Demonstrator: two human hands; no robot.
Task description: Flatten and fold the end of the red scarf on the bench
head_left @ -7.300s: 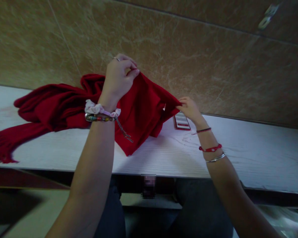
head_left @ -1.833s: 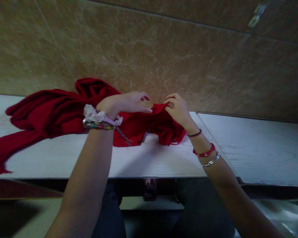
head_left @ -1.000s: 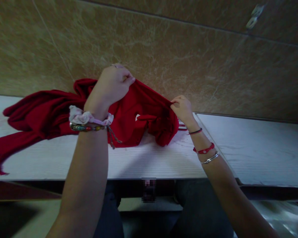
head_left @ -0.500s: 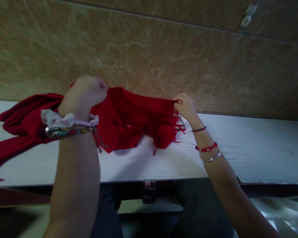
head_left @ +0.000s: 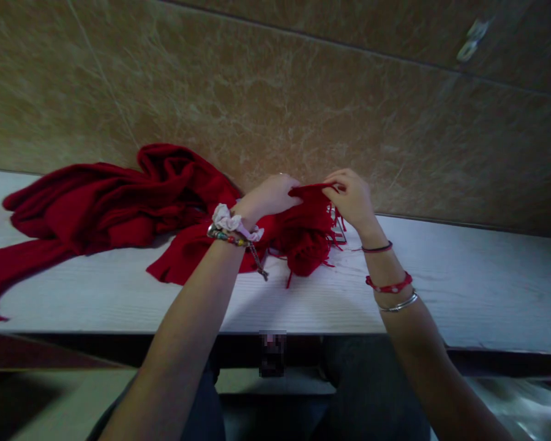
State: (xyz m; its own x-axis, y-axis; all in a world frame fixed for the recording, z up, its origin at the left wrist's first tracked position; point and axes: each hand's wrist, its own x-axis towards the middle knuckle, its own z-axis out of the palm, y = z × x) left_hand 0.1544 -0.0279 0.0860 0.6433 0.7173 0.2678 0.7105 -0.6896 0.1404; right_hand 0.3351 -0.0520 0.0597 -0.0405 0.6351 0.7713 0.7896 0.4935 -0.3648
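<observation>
A long red scarf [head_left: 114, 205] with fringed ends lies bunched across the white surface, its larger heap to the left. My right hand [head_left: 351, 196] pinches the upper corner of its right, fringed end. Close by on the left, my left hand [head_left: 275, 195] grips the same top edge, thumb and fingers together on the cloth. Between and below the hands the fabric hangs in folds, with loose tassels at the right. Behind the tassels a small flat red-edged box [head_left: 338, 233] shows in part.
The white wood-grain tabletop [head_left: 463, 275] runs along a brown marbled tile wall [head_left: 280, 92]. A small pale fitting [head_left: 472, 41] is on the wall at upper right. My legs [head_left: 371, 386] are below the table's front edge.
My left hand slid along the scarf's edge to the left, then came back right beside my right hand. The cloth stretched between them has slackened and dropped. My right hand kept its pinch.
</observation>
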